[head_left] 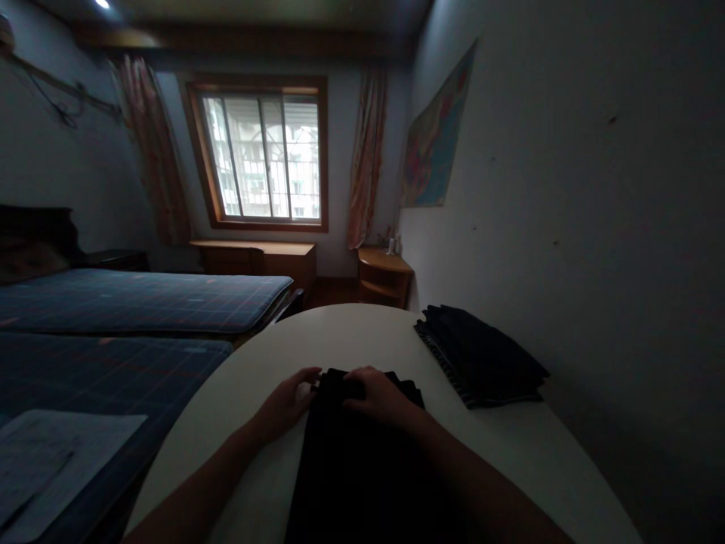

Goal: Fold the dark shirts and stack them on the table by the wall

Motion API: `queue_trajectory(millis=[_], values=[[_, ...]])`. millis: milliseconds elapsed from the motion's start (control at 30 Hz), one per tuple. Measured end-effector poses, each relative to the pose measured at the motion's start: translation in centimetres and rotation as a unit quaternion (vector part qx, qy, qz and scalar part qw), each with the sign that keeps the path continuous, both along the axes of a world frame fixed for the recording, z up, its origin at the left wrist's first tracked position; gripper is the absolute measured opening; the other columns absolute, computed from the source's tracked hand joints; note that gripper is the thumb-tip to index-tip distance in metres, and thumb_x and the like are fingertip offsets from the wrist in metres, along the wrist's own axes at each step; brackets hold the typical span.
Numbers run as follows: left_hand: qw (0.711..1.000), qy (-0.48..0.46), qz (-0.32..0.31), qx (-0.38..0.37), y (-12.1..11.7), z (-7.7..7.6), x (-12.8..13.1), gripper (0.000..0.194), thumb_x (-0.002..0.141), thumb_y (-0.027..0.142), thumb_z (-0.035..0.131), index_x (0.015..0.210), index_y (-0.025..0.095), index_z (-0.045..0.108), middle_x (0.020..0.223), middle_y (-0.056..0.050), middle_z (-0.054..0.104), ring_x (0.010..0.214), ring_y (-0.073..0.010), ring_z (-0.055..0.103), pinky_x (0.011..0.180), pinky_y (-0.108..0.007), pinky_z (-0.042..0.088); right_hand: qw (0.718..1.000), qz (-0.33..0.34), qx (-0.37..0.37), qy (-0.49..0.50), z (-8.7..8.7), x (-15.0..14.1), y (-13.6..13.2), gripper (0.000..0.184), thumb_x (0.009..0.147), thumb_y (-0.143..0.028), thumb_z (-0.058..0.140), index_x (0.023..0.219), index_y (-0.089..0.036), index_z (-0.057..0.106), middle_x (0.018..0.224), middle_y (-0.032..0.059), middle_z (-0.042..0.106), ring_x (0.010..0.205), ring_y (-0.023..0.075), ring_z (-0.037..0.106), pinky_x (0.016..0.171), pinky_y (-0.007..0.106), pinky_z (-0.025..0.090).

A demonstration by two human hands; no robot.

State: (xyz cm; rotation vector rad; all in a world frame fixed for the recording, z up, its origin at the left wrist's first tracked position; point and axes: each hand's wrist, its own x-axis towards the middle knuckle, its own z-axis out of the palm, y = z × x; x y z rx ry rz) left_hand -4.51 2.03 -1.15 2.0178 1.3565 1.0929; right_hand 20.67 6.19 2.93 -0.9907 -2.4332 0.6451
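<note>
A folded black garment (354, 472), perhaps trousers, lies lengthwise on the round white table in front of me. Its exact kind is hard to make out in the dim light. At its far left corner, my left hand (288, 400) has finger and thumb curled on the cloth's edge. Across the far end lies my right hand (382, 397), thumb and fingers bent around dark cloth. Some uneven folded layers stick out beyond the right wrist. To the right rests a stack of folded dark clothes (481, 355), with a patterned edge showing at the bottom.
The round table (243, 468) has a wall (612, 302) close on its right. Two beds with blue checked covers (158, 298) stand at left, with papers (73, 461) on the nearer one. A desk (288, 257) and corner shelf (385, 261) are by the window.
</note>
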Motion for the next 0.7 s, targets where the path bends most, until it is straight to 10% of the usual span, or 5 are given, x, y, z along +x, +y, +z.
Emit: queue_trajectory(millis=[367,700], values=[[0.998,-0.028,0.047,-0.023,0.8,0.5,1.5,0.028,0.088,0.035,0.053,0.108,0.02,0.064,0.1,-0.007,0.073,0.094,-0.0224,0.068,0.085,-0.033,0.051,0.97,0.179,-0.162,-0.008,3.6,3.4,0.6,0.026,0.062,-0.002,0.061,0.082,-0.017,0.069,0.089,-0.0015,0.071,0.081,0.0135,0.063,0.076,0.024,0.047],[0.998,0.037,0.029,0.04,1.0,0.5,1.7,0.019,0.087,0.031,0.052,0.093,0.021,0.067,0.094,-0.006,0.071,0.094,-0.0232,0.064,0.088,-0.034,0.047,0.997,0.072,-0.032,-0.011,2.1,2.5,0.8,0.024,0.088,-0.028,0.06,0.109,-0.021,0.067,0.1,0.0046,0.073,0.09,0.0199,0.067,0.082,0.031,0.049]])
